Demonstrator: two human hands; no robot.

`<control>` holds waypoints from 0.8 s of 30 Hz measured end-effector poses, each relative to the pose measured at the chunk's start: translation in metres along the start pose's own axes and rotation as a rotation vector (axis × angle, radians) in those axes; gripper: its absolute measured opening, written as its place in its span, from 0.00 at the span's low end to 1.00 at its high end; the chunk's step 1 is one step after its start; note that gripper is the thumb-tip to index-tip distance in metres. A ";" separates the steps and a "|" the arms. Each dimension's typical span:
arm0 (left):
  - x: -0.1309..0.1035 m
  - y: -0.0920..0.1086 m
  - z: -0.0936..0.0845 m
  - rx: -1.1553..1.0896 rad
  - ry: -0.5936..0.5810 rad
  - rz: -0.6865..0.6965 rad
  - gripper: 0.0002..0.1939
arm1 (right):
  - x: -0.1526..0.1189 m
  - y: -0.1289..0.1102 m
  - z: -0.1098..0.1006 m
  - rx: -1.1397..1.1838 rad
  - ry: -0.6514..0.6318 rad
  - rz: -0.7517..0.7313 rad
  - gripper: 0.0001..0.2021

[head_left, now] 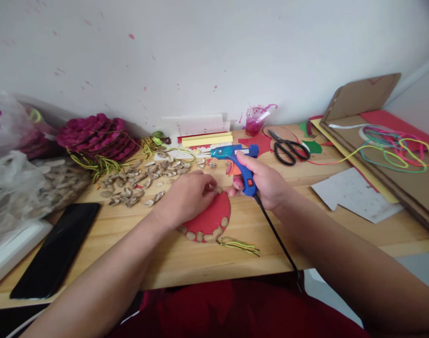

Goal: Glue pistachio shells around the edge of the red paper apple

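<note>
My right hand (267, 180) grips a blue hot glue gun (247, 176), with a finger near its orange trigger and the nozzle pointing left. A black cord hangs from the gun's handle over the table's front edge. My left hand (188, 197) is over a round red card (212, 213), its fingers pinched at the far rim, where a pale nut shell (217, 190) shows by the fingertips. Several nut shells (199, 236) line the card's near rim; the left part is hidden under my hand. A yellow-green string tassel (240, 245) sticks out at the near right.
Loose nut shells (129, 180) are scattered left of centre. A stack of magenta shell-covered discs (97, 136), a bag of shells (59, 183) and a phone (57, 249) lie left. Scissors (288, 148), a cup of pink liquid (254, 123) and coloured cord (393, 148) are right.
</note>
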State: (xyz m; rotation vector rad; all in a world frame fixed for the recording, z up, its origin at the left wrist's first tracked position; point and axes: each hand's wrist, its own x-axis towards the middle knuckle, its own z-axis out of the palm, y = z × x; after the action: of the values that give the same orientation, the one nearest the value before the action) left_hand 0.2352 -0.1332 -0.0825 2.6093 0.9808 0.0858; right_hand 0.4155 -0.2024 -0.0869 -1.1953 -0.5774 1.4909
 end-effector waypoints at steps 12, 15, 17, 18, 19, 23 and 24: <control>-0.002 -0.018 -0.023 -0.045 -0.078 -0.101 0.13 | -0.002 -0.007 0.002 0.038 0.051 0.078 0.23; -0.003 -0.019 -0.023 -0.033 -0.118 -0.094 0.15 | -0.003 -0.008 0.000 0.017 0.050 0.108 0.23; -0.003 -0.019 -0.021 -0.022 -0.138 -0.079 0.15 | -0.004 -0.007 -0.001 0.010 0.036 0.131 0.22; -0.003 -0.019 -0.020 -0.017 -0.151 -0.073 0.16 | -0.004 -0.007 -0.001 0.012 0.028 0.135 0.22; -0.002 -0.019 -0.019 -0.014 -0.162 -0.070 0.15 | -0.003 -0.006 -0.002 0.015 0.019 0.137 0.22; -0.002 -0.017 -0.018 -0.017 -0.198 -0.081 0.14 | -0.003 -0.005 -0.001 0.020 0.003 0.124 0.22; -0.002 -0.016 -0.019 -0.020 -0.204 -0.087 0.14 | -0.003 -0.005 -0.001 0.024 0.000 0.121 0.22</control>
State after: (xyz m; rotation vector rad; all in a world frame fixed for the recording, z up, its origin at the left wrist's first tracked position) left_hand 0.2202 -0.1179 -0.0703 2.4938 1.0123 -0.1881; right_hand 0.4179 -0.2037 -0.0821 -1.2294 -0.4931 1.5951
